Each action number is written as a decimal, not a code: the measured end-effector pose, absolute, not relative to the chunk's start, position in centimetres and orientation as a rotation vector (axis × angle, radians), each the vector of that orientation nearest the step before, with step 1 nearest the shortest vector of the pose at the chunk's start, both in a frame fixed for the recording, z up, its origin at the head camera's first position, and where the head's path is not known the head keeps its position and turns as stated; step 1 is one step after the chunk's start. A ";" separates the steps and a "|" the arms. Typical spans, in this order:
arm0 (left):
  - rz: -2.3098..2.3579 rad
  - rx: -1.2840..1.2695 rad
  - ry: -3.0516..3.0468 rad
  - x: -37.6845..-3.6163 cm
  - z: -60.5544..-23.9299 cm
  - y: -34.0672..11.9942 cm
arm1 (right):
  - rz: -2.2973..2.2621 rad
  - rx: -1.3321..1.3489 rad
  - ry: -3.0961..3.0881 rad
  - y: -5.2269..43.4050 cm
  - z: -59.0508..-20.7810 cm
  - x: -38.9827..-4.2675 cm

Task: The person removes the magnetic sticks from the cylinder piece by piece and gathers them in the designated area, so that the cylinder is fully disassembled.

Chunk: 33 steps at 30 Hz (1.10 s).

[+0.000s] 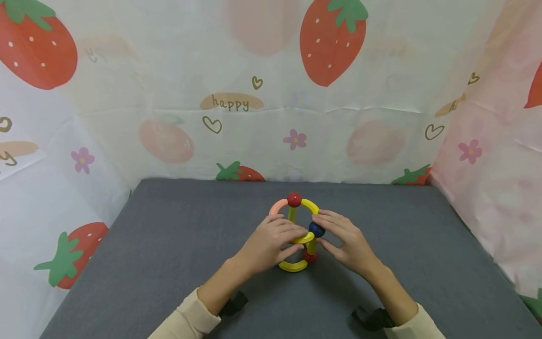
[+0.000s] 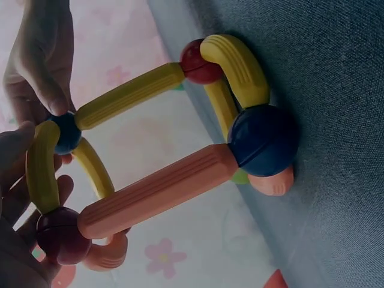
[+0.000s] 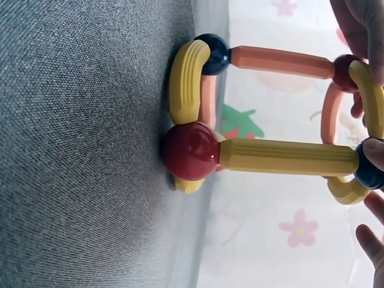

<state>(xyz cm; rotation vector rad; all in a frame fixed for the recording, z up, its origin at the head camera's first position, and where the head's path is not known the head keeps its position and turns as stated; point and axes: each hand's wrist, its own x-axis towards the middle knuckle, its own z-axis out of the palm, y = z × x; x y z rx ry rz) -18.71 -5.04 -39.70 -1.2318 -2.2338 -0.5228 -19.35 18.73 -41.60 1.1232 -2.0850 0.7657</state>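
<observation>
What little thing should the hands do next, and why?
Maybe slowly loosen the right hand from the blue ball: that ball already touches the yellow curved piece and the upright yellow rod, and the left hand holds the yellow curved piece.

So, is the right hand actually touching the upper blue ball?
Touching. The left wrist view shows the right hand with its thumb tip against the upper blue ball.

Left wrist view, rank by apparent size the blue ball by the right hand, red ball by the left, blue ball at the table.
1. Blue ball at table
2. Red ball by left hand
3. Blue ball by right hand, partly covered
</observation>
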 end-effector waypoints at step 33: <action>-0.352 -1.244 -2.149 -18.9 -40.6 -4.9 | 0.748 1.098 -2.065 18.3 -41.5 -19.4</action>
